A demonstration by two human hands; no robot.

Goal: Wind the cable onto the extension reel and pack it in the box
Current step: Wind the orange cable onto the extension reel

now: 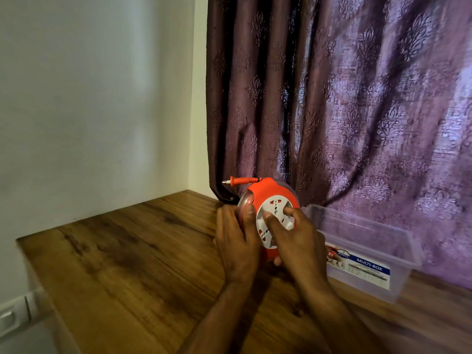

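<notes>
An orange extension reel with a white socket face stands on edge on the wooden table. My left hand grips its left rim, thumb over the clear flange. My right hand is closed on the white knob of the socket face. The orange plug sticks out to the left at the top of the reel, on a short black end of cable. No loose cable lies on the table. A clear plastic box with a blue "MULTI-BOX" label stands open just right of the reel.
A purple patterned curtain hangs close behind the reel and box. A white wall bounds the table at the back left. The table's left edge runs diagonally, with a white switch plate on the wall below it.
</notes>
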